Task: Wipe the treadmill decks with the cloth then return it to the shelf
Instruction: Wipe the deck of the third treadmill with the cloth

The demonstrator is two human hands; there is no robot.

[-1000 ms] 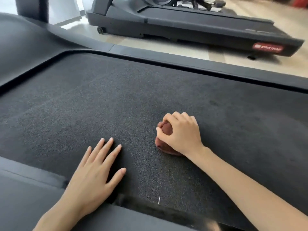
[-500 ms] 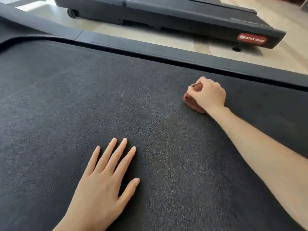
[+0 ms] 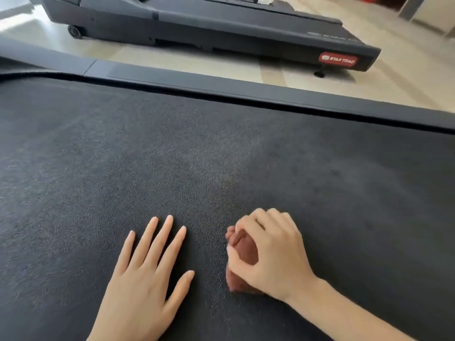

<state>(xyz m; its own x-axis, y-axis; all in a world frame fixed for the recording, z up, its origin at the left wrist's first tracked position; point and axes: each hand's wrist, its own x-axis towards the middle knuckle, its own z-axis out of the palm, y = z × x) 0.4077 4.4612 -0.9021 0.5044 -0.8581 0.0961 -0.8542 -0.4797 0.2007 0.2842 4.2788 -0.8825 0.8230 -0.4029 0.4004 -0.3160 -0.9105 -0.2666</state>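
Note:
The dark textured treadmill deck (image 3: 221, 156) fills most of the head view. My right hand (image 3: 273, 254) is closed around a bunched reddish-brown cloth (image 3: 242, 252) and presses it on the belt near the bottom centre. Only the cloth's left side shows past my fingers. Just left of it, my left hand (image 3: 145, 274) lies flat on the belt with fingers spread, holding nothing.
A dark side rail (image 3: 246, 91) borders the deck's far edge. Beyond it, across a strip of pale floor (image 3: 406, 77), stands a second treadmill (image 3: 221, 28) with a red Star Trac badge (image 3: 338, 60).
My right hand has drawn the cloth back from near the far rail to a spot beside my left hand. The left hand stays flat on the belt.

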